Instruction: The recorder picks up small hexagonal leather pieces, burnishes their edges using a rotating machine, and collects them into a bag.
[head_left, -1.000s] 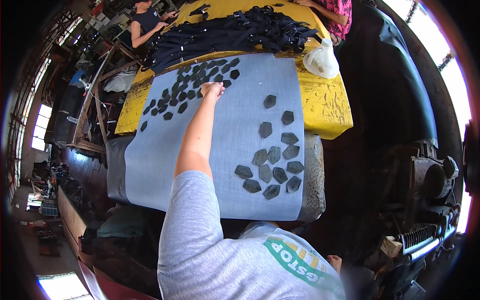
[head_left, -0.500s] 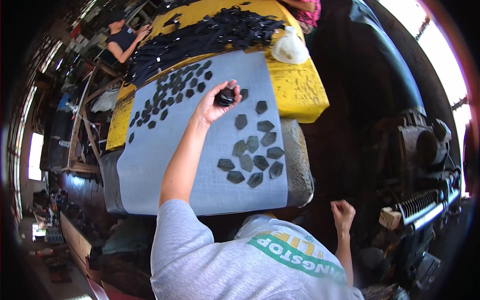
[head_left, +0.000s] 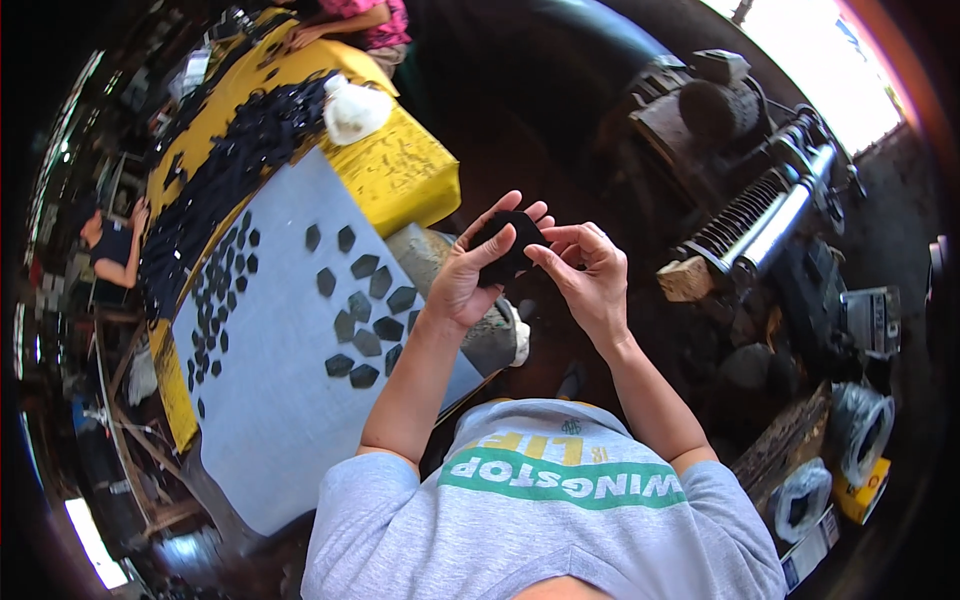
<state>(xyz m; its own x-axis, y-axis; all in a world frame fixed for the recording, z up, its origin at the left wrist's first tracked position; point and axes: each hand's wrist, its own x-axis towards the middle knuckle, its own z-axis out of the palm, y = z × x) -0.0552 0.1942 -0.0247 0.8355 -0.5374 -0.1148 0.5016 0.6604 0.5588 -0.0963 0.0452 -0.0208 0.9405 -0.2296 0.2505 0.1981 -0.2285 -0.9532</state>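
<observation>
Just off the right edge of the table, I hold black flat pieces (head_left: 512, 245) in front of me; whether it is one piece or a stack I cannot tell. My left hand (head_left: 462, 284) cups them between thumb and fingers. With thumb and fingertips my right hand (head_left: 592, 278) pinches their right edge. To the left lies a blue-grey sheet (head_left: 265, 430), with larger dark five-sided pieces (head_left: 366, 343) spread loosely on its right part. Many smaller dark five-sided pieces (head_left: 222, 270) lie close together on its far left part.
A yellow-covered table (head_left: 410, 175) carries a heap of black strips (head_left: 225, 150) and a whitish plastic jug (head_left: 355, 110). One person in pink (head_left: 375, 22) stands at its far end, another in dark clothes (head_left: 115, 250) at far left. A roller machine (head_left: 765, 225) stands right.
My view has turned right. My left hand has come back from over the sheet with the black pieces, and my right hand has risen from my side to grip them too.
</observation>
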